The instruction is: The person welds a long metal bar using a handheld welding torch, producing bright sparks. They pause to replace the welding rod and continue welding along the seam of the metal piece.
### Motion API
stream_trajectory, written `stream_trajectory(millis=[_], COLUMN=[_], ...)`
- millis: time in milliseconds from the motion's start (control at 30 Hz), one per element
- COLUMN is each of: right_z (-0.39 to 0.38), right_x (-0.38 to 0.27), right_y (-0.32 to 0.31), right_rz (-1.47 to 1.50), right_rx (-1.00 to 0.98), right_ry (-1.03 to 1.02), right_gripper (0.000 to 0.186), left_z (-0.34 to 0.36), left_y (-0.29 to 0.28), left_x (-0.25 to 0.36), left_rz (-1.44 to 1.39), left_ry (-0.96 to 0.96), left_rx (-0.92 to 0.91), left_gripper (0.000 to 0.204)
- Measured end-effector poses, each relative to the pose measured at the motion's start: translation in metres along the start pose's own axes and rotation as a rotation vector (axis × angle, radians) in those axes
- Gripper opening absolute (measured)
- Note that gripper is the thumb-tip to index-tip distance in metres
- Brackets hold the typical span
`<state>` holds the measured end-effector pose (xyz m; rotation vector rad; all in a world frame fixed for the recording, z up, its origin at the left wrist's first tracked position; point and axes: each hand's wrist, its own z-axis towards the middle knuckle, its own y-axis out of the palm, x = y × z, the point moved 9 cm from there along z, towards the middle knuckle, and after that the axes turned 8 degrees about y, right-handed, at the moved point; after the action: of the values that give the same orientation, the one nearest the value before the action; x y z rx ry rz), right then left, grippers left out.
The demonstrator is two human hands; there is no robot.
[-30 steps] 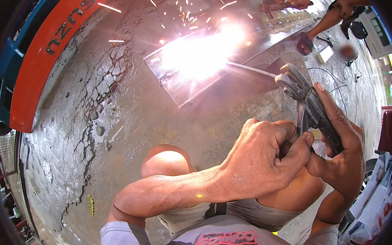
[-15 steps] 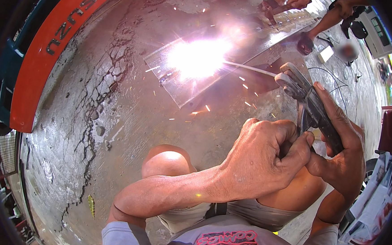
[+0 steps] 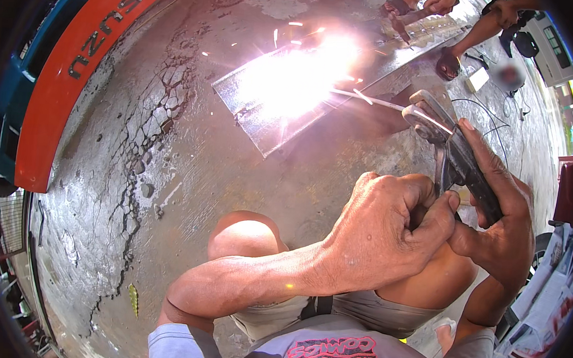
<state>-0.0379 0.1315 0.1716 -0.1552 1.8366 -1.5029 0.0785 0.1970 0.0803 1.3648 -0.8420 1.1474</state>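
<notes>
My right hand (image 3: 508, 225) is closed around the black handle of a welding electrode holder (image 3: 475, 181). My left hand (image 3: 378, 234) is also closed, its thumb and fingers pinching the holder's lower lever beside the right thumb. From the holder's jaws a thin welding rod (image 3: 378, 102) points left into a blinding white arc. Under that glare lies a flat metal plate (image 3: 263, 137) on the concrete; its near corner shows, while the rod's tip and the spot being welded are washed out. Sparks fly around the arc.
An orange vehicle panel (image 3: 47, 125) curves along the left. Cracked concrete floor (image 3: 148, 190) lies between it and my knees. At the far right, another person's hand (image 3: 440, 1) and sandalled foot (image 3: 448, 63) are near a long metal piece (image 3: 433, 40). A dark cable (image 3: 481, 105) trails behind the holder.
The glare has spread up and to the right, and sparks fly in different places. Both hands keep nearly the same grip and position on the holder.
</notes>
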Motion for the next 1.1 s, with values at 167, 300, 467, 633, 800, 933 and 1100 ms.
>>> stream_trajectory(millis=[167, 300, 467, 633, 800, 933, 1100], right_z=[0.001, 0.001, 0.003, 0.005, 0.005, 0.005, 0.001], right_x=[-0.003, -0.001, -0.003, -0.002, -0.001, -0.002, 0.000], right_y=[-0.001, 0.000, 0.000, 0.002, 0.002, 0.002, 0.002], right_rz=[0.007, -0.013, -0.009, 0.007, -0.011, 0.007, 0.009], right_rx=[-0.019, -0.006, 0.012, -0.033, 0.012, -0.004, -0.017], right_ry=[0.023, 0.032, -0.017, -0.030, -0.059, -0.038, -0.015], right_gripper=[0.094, 0.093, 0.093, 0.094, 0.095, 0.095, 0.095], left_z=[-0.002, -0.003, -0.003, -0.003, -0.001, -0.003, -0.008], left_y=[0.001, 0.003, 0.000, -0.001, -0.004, 0.000, 0.003], left_x=[-0.005, -0.006, -0.003, -0.004, 0.002, -0.004, -0.008], left_rz=[-0.023, 0.001, 0.013, 0.004, 0.092, -0.006, -0.040], left_ry=[-0.004, -0.019, -0.013, -0.026, 0.024, -0.024, -0.084], left_rx=[-0.006, -0.072, -0.056, -0.041, -0.052, -0.046, -0.062], left_gripper=[0.045, 0.038, 0.039, 0.043, 0.044, 0.042, 0.039])
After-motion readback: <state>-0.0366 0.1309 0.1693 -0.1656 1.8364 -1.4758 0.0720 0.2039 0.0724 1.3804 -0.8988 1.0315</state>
